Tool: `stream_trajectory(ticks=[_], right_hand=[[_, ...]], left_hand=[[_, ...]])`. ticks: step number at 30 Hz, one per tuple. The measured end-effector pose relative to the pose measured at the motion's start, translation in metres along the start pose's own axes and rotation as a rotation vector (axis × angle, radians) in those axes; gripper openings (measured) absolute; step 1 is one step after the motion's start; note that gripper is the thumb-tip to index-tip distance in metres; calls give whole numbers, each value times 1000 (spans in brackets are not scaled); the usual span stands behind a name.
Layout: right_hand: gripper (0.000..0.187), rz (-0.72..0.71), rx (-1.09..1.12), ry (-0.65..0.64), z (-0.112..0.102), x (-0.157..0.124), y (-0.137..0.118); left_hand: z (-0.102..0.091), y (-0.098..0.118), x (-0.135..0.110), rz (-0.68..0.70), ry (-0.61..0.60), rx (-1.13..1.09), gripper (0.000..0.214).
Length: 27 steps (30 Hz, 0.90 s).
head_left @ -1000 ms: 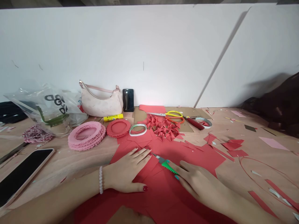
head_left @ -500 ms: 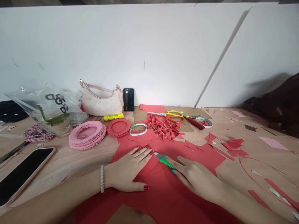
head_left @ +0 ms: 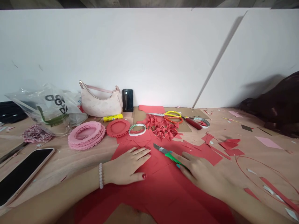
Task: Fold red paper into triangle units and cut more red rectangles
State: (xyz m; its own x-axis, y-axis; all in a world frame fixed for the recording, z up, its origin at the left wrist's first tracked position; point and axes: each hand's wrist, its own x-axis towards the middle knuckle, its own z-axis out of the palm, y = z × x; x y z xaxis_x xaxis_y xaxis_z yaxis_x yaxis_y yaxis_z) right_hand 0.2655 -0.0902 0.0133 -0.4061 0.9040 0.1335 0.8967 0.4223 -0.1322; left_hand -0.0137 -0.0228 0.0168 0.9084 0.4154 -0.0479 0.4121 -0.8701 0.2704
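Observation:
My left hand [head_left: 127,166] lies flat with fingers spread on a large sheet of red paper [head_left: 163,193], pressing it onto the table. A pearl bracelet circles that wrist. My right hand [head_left: 201,172] grips a green utility knife [head_left: 167,153]; its blade end points up and left, just right of my left fingertips. Folded red paper pieces [head_left: 163,127] lie in a pile beyond the sheet.
Pink paper rings [head_left: 86,135], a red ring [head_left: 118,127], a tape roll [head_left: 137,129], a glue stick [head_left: 113,117], scissors [head_left: 171,115], a handbag [head_left: 100,101], a plastic bag [head_left: 50,107] and a phone [head_left: 21,175] at left. Red scraps [head_left: 230,146] litter the right.
My right hand has shifted slightly right and lifted the knife's blade end away from my left fingertips. My left hand has stayed flat on the red paper.

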Motion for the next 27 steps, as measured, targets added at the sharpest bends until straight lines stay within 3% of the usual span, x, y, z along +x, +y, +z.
stream_trajectory(ticks=[4, 6, 9, 14, 18, 23, 27], right_hand=[[38, -22, -133, 31, -2, 2, -1], [38, -41, -167, 84, -3, 3, -4], [38, -77, -163, 123, -4, 2, -10], [37, -64, -160, 84, -4, 1, -15], [35, -63, -134, 84, -5, 1, -18], [40, -34, 16, 145, -12, 1, -27], [41, 93, 384, 207, -18, 13, -37]], left_hand=[[-17, -3, 16, 20, 71, 4, 29], [-25, -4, 28, 59, 50, 16, 20], [-34, -6, 45, 38, -35, 53, 21], [-38, -12, 63, 15, -184, 41, 16], [-37, -12, 61, -20, -110, -98, 10], [-52, -6, 51, -62, -38, -153, 7], [-74, 5, 46, -26, 44, -276, 4]])
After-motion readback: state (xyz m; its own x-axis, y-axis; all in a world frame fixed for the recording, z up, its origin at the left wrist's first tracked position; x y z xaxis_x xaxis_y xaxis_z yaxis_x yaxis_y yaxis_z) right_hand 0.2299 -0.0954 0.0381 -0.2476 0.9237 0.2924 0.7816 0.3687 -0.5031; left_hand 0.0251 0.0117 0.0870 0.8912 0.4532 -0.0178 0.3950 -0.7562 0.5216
